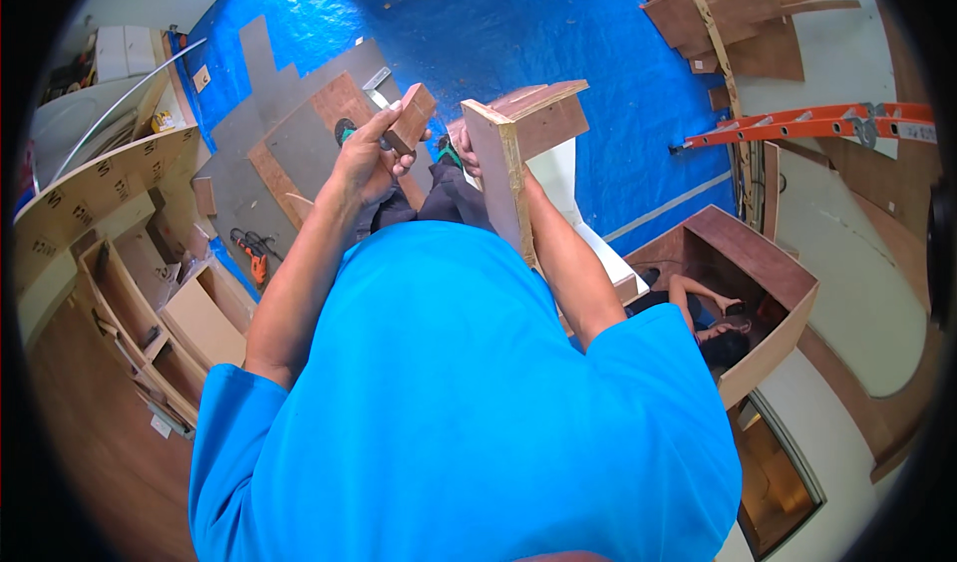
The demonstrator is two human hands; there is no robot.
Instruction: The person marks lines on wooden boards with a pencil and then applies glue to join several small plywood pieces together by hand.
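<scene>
In front of my body, my left hand (371, 155) grips a short reddish-brown wood block (410, 120) between thumb and fingers, tilted up. Close by on the right, my right hand (467, 153) is closed around a plywood assembly (551, 123) of boards joined at a corner. One long, pale-faced board (495, 178) of it stands nearly upright and hides part of that hand and forearm. A small gap separates the block from the assembly.
Blue sheeting (439, 38) and grey boards (284, 113) cover the floor. An orange drill (258, 266) lies at left near wooden frames (150, 338). At right are an orange ladder (797, 125) and a plywood box (753, 248) with another person (688, 298) inside.
</scene>
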